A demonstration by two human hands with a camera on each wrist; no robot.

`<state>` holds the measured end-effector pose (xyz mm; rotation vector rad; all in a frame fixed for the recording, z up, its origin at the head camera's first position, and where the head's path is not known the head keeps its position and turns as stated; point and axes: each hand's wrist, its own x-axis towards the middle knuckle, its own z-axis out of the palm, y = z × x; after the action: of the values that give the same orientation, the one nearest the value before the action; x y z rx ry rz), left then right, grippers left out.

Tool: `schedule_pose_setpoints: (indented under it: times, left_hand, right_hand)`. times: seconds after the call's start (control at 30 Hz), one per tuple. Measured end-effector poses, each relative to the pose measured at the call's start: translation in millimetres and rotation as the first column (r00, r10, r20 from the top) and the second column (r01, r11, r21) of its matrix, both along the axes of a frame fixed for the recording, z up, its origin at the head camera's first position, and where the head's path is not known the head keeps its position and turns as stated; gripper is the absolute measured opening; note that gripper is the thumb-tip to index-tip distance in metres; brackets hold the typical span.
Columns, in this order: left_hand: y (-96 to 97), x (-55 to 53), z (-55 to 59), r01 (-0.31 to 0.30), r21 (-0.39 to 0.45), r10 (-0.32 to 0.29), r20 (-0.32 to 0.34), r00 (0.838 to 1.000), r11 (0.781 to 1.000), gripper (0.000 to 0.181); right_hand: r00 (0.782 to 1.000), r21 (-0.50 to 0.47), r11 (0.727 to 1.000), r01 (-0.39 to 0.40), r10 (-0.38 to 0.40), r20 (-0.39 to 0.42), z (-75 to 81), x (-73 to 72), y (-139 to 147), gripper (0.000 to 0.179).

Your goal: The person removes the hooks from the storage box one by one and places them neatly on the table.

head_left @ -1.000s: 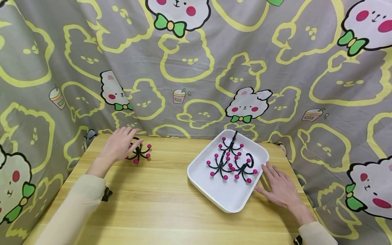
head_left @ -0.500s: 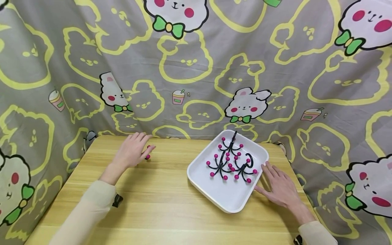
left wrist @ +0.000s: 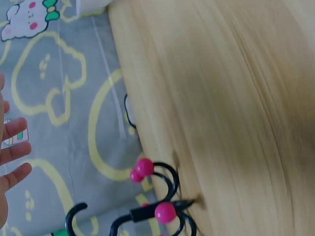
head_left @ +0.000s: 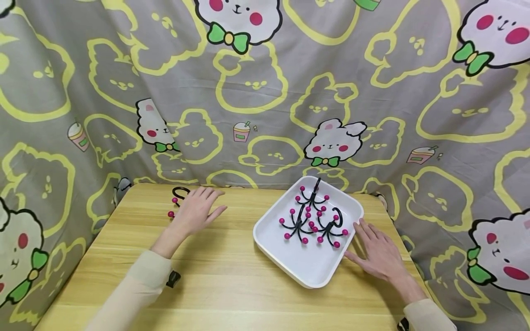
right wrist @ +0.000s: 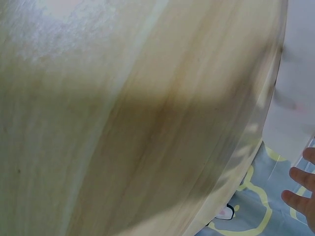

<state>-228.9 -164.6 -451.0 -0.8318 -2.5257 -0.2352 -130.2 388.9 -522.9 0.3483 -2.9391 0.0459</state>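
Note:
A black multi-arm hook with pink ball tips point(head_left: 171, 214) stands at the back left of the table, mostly hidden behind my left hand point(head_left: 193, 213) in the head view. That hand is held in the air above and in front of it, fingers stretched out and holding nothing. In the left wrist view the hook point(left wrist: 165, 212) shows whole arms and balls, apart from the fingers point(left wrist: 15, 153). My right hand point(head_left: 378, 254) rests at the right side of a white tray point(head_left: 306, 269), fingertips on its rim. Three similar hooks point(head_left: 299, 224) stand inside the tray.
The wooden table point(head_left: 232, 276) reaches back to a grey curtain point(head_left: 265, 124) with yellow outlines and rabbits, which also hangs along both sides. The tray stands at an angle on the right half, its far corner close to the curtain.
My left hand has moved right past the hook at the back left, uncovering its loop and left balls. The right hand and the tray have stayed put.

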Motion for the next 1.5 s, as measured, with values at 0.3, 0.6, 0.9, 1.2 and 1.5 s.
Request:
schedule_pose_setpoints:
  times: [0.3, 0.6, 0.9, 1.2, 1.5]
  left_hand:
    - [23.8, 7.2, -3.6, 0.016, 0.018, -0.017, 0.037, 0.999, 1.0, 0.047]
    - [50.6, 12.8, -9.4, 0.052, 0.02, -0.053, 0.053, 0.997, 0.998, 0.048]
    - [78.0, 18.1, -12.1, 0.086, 0.024, -0.088, 0.08, 0.993, 0.996, 0.047]
    - [101.7, 22.4, -12.5, 0.102, 0.014, -0.102, 0.076, 0.992, 0.995, 0.048]
    - [125.3, 23.5, -15.3, 0.107, -0.01, -0.106, 0.08, 0.991, 0.994, 0.049]
  right_hand:
    - [1.0, 0.01, 1.0, -0.001, 0.001, -0.012, -0.1, -0.8, -0.3, 0.104]
    - [1.0, 0.002, 1.0, -0.001, 0.001, -0.004, 1.4, -0.7, -1.4, 0.103]
    - [1.0, -0.011, 1.0, -0.004, 0.004, -0.005, 0.0, 0.1, -1.3, 0.103]
    - [1.0, -0.01, 1.0, 0.003, -0.004, -0.004, -0.5, 0.2, -1.5, 0.103]
    - [1.0, -0.013, 1.0, 0.004, -0.004, 0.006, 0.3, -0.4, -1.4, 0.104]
